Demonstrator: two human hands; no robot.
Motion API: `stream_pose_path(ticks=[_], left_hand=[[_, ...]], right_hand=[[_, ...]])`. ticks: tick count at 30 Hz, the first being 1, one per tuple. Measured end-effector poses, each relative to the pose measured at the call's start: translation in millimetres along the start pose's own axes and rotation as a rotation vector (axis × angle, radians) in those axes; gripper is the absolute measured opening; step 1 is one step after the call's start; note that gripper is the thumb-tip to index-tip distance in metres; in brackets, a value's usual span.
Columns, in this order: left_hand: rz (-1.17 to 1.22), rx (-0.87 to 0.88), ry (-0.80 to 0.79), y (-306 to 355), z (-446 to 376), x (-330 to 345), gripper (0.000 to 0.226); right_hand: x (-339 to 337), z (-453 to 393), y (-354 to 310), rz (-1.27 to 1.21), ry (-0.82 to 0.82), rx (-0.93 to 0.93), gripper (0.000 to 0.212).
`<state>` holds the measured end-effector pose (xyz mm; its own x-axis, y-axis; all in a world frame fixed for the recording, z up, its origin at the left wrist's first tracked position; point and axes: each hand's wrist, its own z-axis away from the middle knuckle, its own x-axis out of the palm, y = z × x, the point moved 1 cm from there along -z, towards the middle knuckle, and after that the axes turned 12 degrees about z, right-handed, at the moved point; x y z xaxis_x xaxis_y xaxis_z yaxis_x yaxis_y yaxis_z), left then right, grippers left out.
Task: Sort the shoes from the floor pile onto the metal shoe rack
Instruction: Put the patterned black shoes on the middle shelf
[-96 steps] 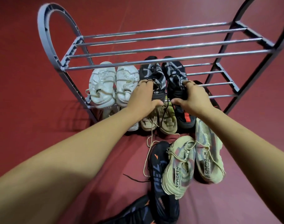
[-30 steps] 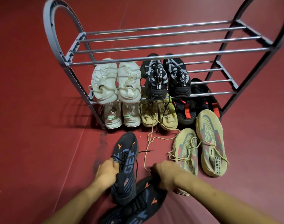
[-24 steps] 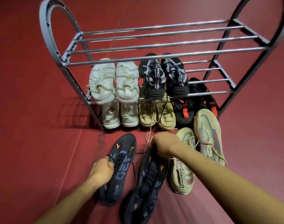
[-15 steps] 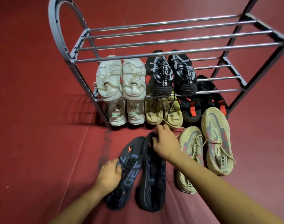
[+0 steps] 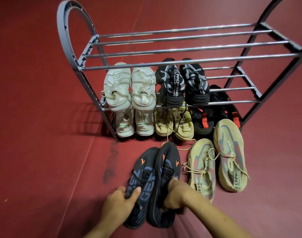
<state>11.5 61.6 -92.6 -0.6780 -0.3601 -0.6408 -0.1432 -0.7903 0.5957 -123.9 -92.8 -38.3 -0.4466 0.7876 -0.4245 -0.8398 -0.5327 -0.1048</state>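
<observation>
Two dark navy sneakers with orange marks lie side by side on the red floor, toes toward the rack. My left hand [image 5: 120, 202] grips the heel part of the left navy sneaker [image 5: 143, 170]. My right hand [image 5: 175, 194] grips the right navy sneaker [image 5: 167, 162] at its opening. To their right lies a beige pair [image 5: 217, 162] with loose laces. The metal shoe rack [image 5: 181, 61] stands beyond; its top shelf is bare. On the middle shelf sit a white pair [image 5: 129, 86] and a black-and-grey pair [image 5: 183, 83].
Under the middle shelf stand a white pair [image 5: 134, 124], a tan pair [image 5: 174, 125] and a black pair with red straps [image 5: 213, 115]. The right half of the middle shelf [image 5: 236, 89] holds no shoes. Red floor [image 5: 43, 134] spreads to the left.
Both hands left the black-and-grey pair on the middle shelf and came down to the navy sneakers. They turned the two sneakers parallel; my right hand slid from the toe back to the opening.
</observation>
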Motion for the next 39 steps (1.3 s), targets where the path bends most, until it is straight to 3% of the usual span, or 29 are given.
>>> stream_pose_path(ticks=[3, 6, 8, 10, 12, 16, 19, 24, 27, 29, 31, 35, 39], left_hand=[[0.152, -0.091, -0.185, -4.9, 9.8, -2.9, 0.052], [0.368, -0.146, -0.246, -2.7, 14.8, -6.3, 0.025], [0.445, -0.149, -0.285, 0.7, 22.6, -15.8, 0.023], [0.487, -0.107, -0.356, 5.7, 36.7, -28.6, 0.038], [0.488, -0.053, -0.400, 17.7, 58.1, -43.1, 0.031], [0.558, 0.068, -0.359, 54.5, 93.5, -69.0, 0.027], [0.639, 0.158, -0.177, 96.3, 107.8, -96.1, 0.012], [0.791, 0.335, -0.094, 175.3, 135.4, -149.1, 0.034], [0.845, 0.540, -0.094, 215.9, 135.9, -173.8, 0.018], [0.855, 0.583, -0.062, 238.3, 114.3, -188.0, 0.017], [0.830, 0.583, 0.011, 264.0, 83.0, -201.0, 0.015], [0.766, 0.502, 0.143, 312.0, 14.6, -217.1, 0.038], [0.771, 0.393, 0.187, 324.6, -36.5, -215.7, 0.017]], right_hand=[[16.3, -3.7, 8.6, -0.191, 0.156, 0.026, 0.073], [19.3, 0.7, 24.8, -0.317, 0.223, 0.001, 0.068], [16.0, 9.6, 39.0, -0.502, 0.231, -0.049, 0.050], [12.5, 28.2, 50.3, -0.646, 0.186, -0.103, 0.027], [11.0, 52.3, 60.2, -0.701, 0.160, -0.129, 0.025], [0.1, 111.0, 66.1, -0.795, 0.270, -0.209, 0.046], [-22.4, 163.5, 64.1, -0.718, 0.543, -0.287, 0.026], [-71.3, 254.8, 54.5, -0.514, 1.039, -0.339, 0.038], [-105.2, 276.8, 47.9, -0.485, 1.216, -0.349, 0.040], [-140.4, 280.1, 41.6, -0.440, 1.338, -0.333, 0.048], [-185.4, 273.2, 33.8, -0.412, 1.379, -0.303, 0.048], [-265.8, 231.0, 8.1, -0.391, 1.367, -0.188, 0.041], [-305.0, 181.1, -16.3, -0.403, 1.380, -0.229, 0.041]])
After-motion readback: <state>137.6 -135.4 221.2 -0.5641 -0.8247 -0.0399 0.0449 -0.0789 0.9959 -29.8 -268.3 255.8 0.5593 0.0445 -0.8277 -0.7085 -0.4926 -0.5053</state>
